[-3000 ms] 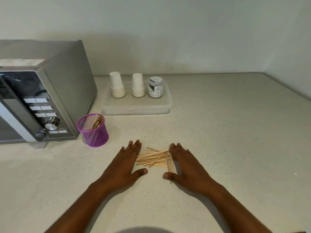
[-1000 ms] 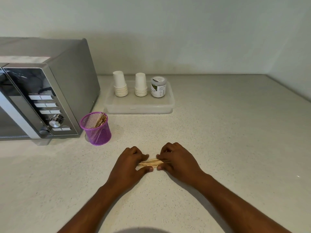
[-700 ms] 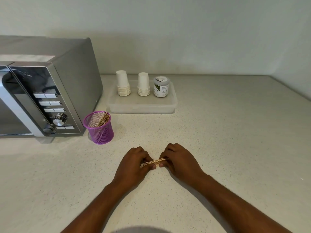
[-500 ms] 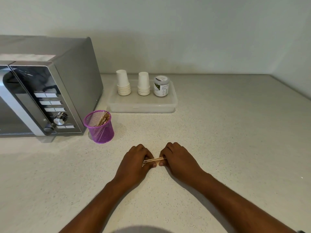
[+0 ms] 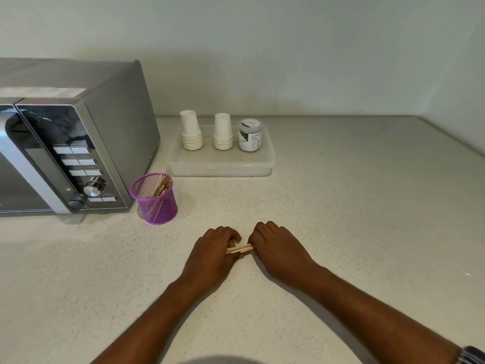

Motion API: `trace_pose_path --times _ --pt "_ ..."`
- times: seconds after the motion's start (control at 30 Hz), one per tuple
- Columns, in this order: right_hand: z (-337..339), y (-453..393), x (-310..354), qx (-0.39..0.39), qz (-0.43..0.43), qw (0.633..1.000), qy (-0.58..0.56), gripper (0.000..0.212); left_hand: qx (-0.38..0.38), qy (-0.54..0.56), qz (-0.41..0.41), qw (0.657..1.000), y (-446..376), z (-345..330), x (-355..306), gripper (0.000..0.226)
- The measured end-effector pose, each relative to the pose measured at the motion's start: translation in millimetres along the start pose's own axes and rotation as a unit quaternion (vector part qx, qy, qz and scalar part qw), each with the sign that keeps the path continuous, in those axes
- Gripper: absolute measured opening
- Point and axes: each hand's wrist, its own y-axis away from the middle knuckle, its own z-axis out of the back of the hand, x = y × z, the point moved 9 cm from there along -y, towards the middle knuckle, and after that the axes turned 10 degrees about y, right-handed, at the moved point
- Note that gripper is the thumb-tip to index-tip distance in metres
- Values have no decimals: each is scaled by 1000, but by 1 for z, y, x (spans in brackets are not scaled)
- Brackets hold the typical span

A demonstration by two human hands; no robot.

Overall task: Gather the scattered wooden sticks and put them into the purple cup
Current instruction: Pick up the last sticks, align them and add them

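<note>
wooden sticks (image 5: 240,249) are being pinched by left hand (image 5: 213,254) and right hand (image 5: 279,250), near purple cup (image 5: 155,197); uneven grip risks spilling them.

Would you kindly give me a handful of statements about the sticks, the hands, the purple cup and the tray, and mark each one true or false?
1. Both hands grip one bundle of wooden sticks, the left hand on one end and the right hand on the other. True.
2. The purple cup holds no sticks. False: some sticks already lean inside it.
3. The purple cup stands beside the microwave, by its control panel. True.
4. The purple cup lies tipped on its side. False: it stands upright.
5. Two stacks of white paper cups and a jar stand on the clear tray. True.
</note>
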Motion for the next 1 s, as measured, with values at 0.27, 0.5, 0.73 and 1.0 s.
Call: trace_pose_path --times 0.27,0.5,0.73,1.0 --pt "-7 -10 -3 78 29 995 57 22 -9 87 65 994 2 1 28 70" --pt "-8 -10 -25 122 -56 987 -90 23 -100 195 126 967 8 6 32 89" --pt "-3 -25 -31 167 -168 895 -378 22 -105 437 198 871 2 -17 4 91" --pt "12 -38 -1 126 -171 916 -339 28 -170 621 252 722 -11 -35 -32 26"
